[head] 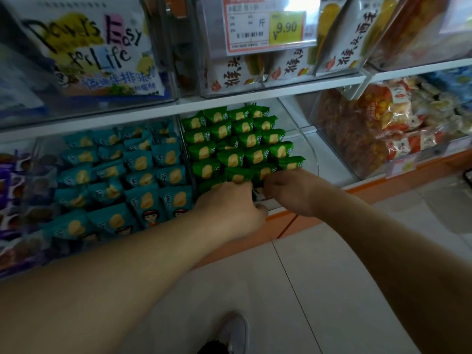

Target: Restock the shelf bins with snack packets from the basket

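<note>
At the front edge of the clear plastic shelf bin point(310, 149) in the middle of the lower shelf, both hands work among the small green foil snack packets printed with a yellow crisp point(231, 139). These packets already stand in close rows from the back of the bin almost to its front lip, so this bin looks nearly full; what remains, by my reading, is the front row. The left hand point(229, 204) lies with fingers curled down into that front row, and the right hand point(288, 189) reaches in just beside it, its fingers bent onto a packet at the right corner. Whether either grip is clamped on a packet or only pressing packets into line cannot be told, since the fingertips are hidden. The basket named in the task is not in view, so how much stock is left cannot be judged.

Just to the left, a neighbouring bin of small teal snack packets point(143, 172) is also well filled. Open room lies to the right of the green rows, where the bin's curved clear side wall stands over bare white shelf point(329, 146). Overhead, the white upper shelf rail point(255, 94) limits lifting. Below, the pale tiled floor point(332, 277) gives free room to draw back.
</note>
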A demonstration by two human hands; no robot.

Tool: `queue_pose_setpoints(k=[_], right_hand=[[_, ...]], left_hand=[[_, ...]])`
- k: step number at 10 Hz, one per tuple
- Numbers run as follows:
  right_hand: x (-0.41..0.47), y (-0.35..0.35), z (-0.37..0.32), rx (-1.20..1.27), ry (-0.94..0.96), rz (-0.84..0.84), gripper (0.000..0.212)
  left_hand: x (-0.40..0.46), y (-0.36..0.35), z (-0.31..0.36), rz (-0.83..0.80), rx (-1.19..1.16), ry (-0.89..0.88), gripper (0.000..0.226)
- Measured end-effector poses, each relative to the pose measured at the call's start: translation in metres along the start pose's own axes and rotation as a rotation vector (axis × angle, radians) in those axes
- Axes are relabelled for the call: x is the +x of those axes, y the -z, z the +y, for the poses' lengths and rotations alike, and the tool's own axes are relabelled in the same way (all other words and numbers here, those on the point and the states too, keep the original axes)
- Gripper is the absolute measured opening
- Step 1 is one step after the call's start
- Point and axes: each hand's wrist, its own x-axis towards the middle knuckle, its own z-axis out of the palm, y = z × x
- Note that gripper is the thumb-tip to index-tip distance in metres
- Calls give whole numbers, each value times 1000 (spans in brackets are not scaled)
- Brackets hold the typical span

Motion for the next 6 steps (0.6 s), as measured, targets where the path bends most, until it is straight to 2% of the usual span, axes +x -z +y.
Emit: queue_pose_setpoints(k=[1,2,3,4,5,6], right_hand=[[7,0,1,-4,-21,-55,30],[7,0,1,-48,-20,-87,32],[6,-6,2,-57,-31,-31,32],[-1,-5,0,-67,-31,-50,35],[-17,3,-8,-89,7,5,34],[-35,6,-21,-50,46,178,28]], left_hand=[[10,-6,3,-53,-67,42,38],[12,-18,0,-66,12,69,48],[11,-22,-3,-42,59,70,51],[5,-18,-2,-61,54,36,34],[-8,-5,-7,20,-14,-95,22],[-28,13,-22,108,-178,-174,16]])
